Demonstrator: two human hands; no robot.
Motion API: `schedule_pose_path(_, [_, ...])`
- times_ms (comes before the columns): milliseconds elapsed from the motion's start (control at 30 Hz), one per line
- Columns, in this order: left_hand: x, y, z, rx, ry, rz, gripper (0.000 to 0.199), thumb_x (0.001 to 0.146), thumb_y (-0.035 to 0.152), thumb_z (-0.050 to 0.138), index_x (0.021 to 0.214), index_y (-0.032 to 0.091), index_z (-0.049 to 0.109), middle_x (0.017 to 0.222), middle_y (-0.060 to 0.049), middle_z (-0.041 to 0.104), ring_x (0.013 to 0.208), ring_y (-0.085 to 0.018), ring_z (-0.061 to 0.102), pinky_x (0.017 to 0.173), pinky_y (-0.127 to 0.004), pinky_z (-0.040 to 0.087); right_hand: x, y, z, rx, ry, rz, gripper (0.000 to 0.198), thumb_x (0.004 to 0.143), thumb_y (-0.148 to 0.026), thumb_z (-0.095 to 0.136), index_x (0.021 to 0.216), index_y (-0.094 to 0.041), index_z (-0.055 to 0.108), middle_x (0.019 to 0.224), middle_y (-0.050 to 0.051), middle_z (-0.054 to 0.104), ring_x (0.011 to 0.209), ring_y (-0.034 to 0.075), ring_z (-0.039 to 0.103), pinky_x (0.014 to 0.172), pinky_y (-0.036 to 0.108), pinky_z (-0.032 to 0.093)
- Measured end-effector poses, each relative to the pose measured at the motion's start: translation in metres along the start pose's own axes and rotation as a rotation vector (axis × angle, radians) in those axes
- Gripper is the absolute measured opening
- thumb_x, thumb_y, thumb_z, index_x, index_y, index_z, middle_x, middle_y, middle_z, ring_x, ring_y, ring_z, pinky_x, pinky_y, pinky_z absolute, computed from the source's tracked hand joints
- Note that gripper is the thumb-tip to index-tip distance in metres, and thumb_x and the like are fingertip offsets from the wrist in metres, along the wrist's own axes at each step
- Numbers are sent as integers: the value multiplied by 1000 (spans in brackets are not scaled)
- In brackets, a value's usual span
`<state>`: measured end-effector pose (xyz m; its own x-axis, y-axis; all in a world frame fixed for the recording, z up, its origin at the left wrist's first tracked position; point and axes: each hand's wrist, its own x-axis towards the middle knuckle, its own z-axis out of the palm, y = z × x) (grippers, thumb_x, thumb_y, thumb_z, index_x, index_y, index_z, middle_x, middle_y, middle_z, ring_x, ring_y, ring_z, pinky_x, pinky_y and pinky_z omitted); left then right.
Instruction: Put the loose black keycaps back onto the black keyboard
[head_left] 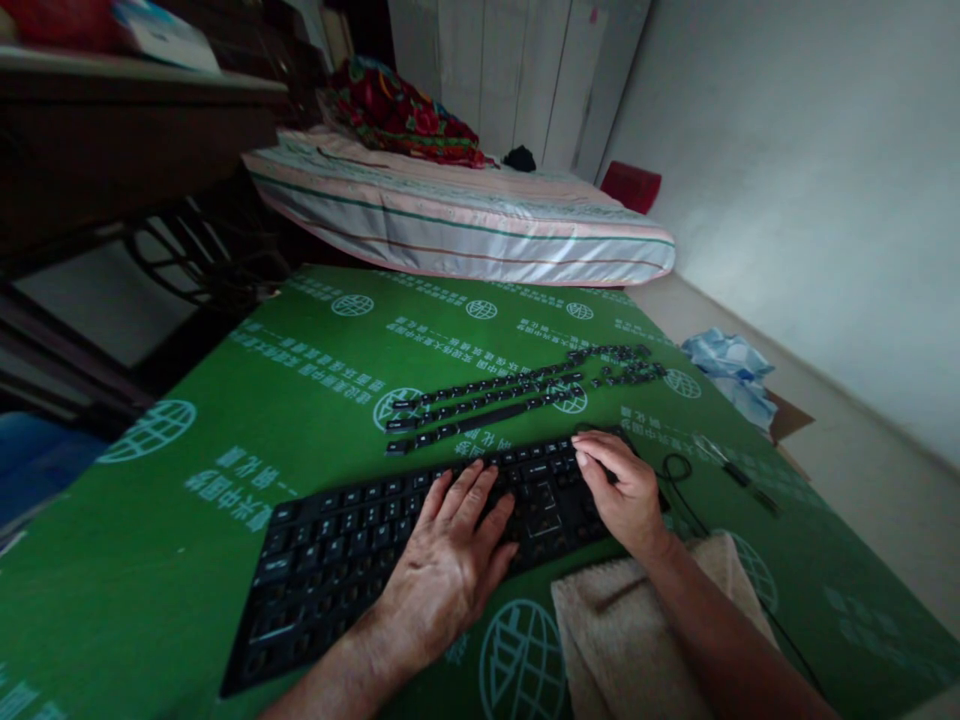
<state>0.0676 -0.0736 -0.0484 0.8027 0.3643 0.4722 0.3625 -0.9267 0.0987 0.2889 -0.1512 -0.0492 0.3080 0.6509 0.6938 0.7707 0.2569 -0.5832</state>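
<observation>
A black keyboard [330, 540] lies at a slant on the green board, with several of its keycaps off and bare sockets showing on its lower and right parts. My left hand [450, 560] rests palm down over the middle of the keyboard, fingers stretched out and slightly spread. Over the keyboard's far right end, my right hand [622, 490] has its thumb and forefinger drawn together near the top row; whatever sits between the fingertips is too small to make out. Beyond the keyboard, loose black keycaps [487, 405] lie in long rows, with a looser cluster at their right end.
A beige cloth [622, 640] lies under my right forearm. To the right are a black cable [697, 520] and a thin tool with a dark handle [739, 478]. A bed [465, 235] stands past the green board [247, 400]. Crumpled blue-white material [727, 365] lies beside it.
</observation>
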Motion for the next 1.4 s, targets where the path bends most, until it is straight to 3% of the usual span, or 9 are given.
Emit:
schedule_pose_path(300, [2,-1,-6,42,-3,27,35,91,39,44,115,20,62,129,-13,55,125,-30,46,101,-50,39,3,6,-4,-32,-16,48,18,83,-13,55,92,-22,68,91,6,69,89,18,65,82,35,54])
schedule_pose_path(667, [-5,0,4,-81,142,100,24,90,21,46,105,16,64,122,-7,61,123,-23,47,109,-45,30,9,7,-9,-82,-47,79,16,84,-17,55,90,-21,68,89,5,70,84,16,66,79,31,55])
schedule_pose_path(900, [-7,-4,12,-71,185,87,23,90,22,45,99,17,66,119,-6,62,122,-22,48,110,-41,30,35,21,-20,-185,-91,94,15,82,-22,55,88,-22,69,84,4,71,78,15,67,74,28,55])
schedule_pose_path(1167, [-9,-4,23,-78,252,25,24,91,24,42,92,20,66,118,-4,63,120,-20,50,108,-40,32,107,70,-26,-572,-370,87,23,83,-20,51,96,-21,70,98,5,71,92,19,65,85,31,51])
schedule_pose_path(1400, [-11,-7,25,-67,266,35,21,89,23,46,92,19,66,119,-5,63,123,-21,48,111,-38,29,157,107,-9,-797,-677,51,28,77,-12,55,100,-20,69,102,9,68,101,23,58,89,32,45])
